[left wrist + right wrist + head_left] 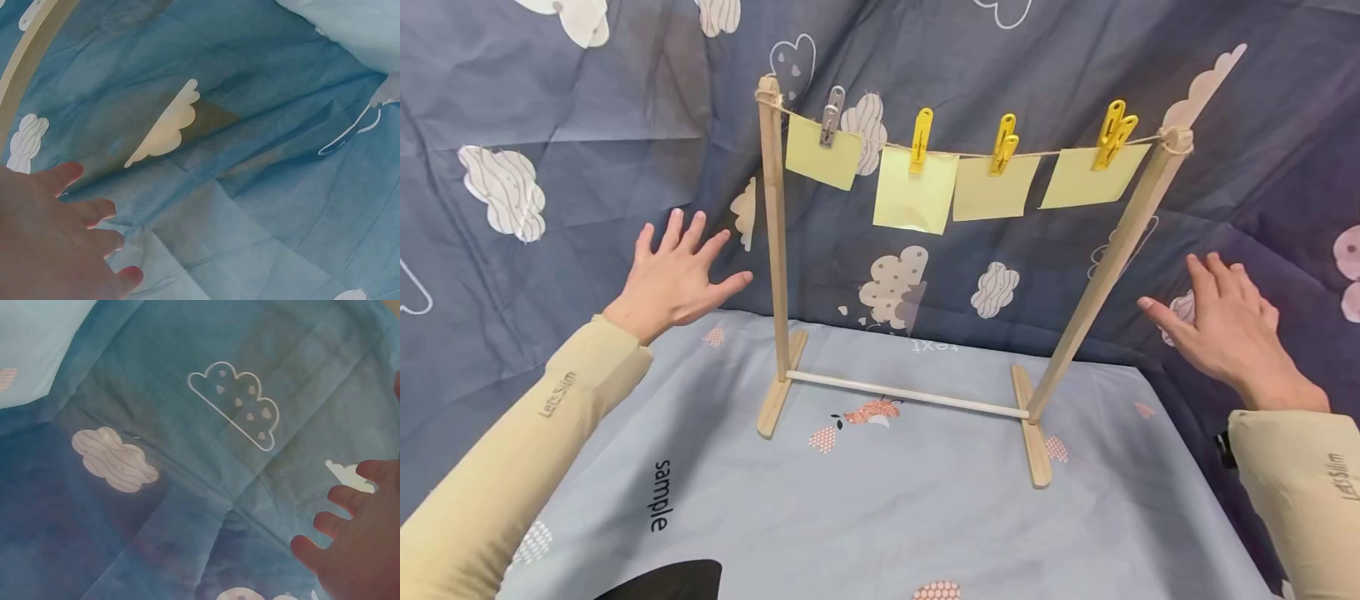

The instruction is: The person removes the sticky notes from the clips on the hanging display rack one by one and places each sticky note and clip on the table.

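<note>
A wooden stand [772,225] with two posts carries a string [1045,153] tied between their tops. From the string hang several yellow paper notes [913,200], each held by a clothespin. The leftmost clothespin [831,118] is grey; the others, such as the yellow clothespin [921,140], are yellow. My left hand [673,279] is spread in the air left of the left post, holding nothing. To the right of the other post, my right hand [1232,333] is raised with fingers extended, also holding nothing. Both wrist views show the fingers against the cloth backdrop.
The stand's feet [1032,450] rest on a table with a light blue cloth [850,508]. A white crossbar [902,393] joins the posts low down. Behind hangs a dark blue cloth [647,108] with cloud prints. A black shape [670,581] lies at the front edge.
</note>
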`<state>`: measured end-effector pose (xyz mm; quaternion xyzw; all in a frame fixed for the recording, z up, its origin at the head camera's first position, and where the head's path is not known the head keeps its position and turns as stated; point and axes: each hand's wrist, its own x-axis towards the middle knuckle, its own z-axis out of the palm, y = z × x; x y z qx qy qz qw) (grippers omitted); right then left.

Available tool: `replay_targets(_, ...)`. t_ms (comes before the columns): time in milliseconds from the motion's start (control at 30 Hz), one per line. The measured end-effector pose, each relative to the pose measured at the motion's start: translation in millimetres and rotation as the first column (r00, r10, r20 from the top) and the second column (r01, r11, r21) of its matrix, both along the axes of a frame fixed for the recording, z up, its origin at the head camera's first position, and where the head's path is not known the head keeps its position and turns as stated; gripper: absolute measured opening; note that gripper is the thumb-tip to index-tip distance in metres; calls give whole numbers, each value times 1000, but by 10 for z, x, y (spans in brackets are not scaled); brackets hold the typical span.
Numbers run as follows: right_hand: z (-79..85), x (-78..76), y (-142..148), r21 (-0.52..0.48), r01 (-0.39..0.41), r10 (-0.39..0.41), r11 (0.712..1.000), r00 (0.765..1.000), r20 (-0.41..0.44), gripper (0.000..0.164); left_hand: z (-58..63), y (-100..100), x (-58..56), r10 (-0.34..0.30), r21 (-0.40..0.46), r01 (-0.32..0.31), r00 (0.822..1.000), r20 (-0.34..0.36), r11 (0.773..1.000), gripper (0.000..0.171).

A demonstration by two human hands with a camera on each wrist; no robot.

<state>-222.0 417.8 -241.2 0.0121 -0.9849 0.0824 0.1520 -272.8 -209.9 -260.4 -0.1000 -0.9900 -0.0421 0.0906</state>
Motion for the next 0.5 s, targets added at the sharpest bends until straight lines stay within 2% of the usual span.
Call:
replay_targets(133,74,71,-21,-28,1,-3,1000,997,-73,86,42,8,32,-23,47,26,998,-55,999,87)
replay_targets(233,134,105,-74,-56,-32,20,998,979,-204,80,45,19,70,-29,157,59,982,-185,986,72)
replay_targets(300,180,119,-139,-71,-82,53,994,940,-338,70,54,49,99,-24,251,104,952,-305,963,55)
replay_targets(400,273,149,-310,-78,-149,86,986,846,-526,54,88,130,154,-17,377,204,895,-445,903,31)
replay_targets(433,310,162,-391,-82,-163,88,983,818,-569,50,105,167,178,-13,420,229,889,-458,878,25)
replay_targets(467,348,175,-481,-94,-183,89,979,787,-610,46,127,206,207,-17,463,247,894,-447,851,22)
replay_targets(500,393,191,-580,-101,-208,96,973,761,-641,42,151,248,237,-30,509,262,908,-418,820,20)
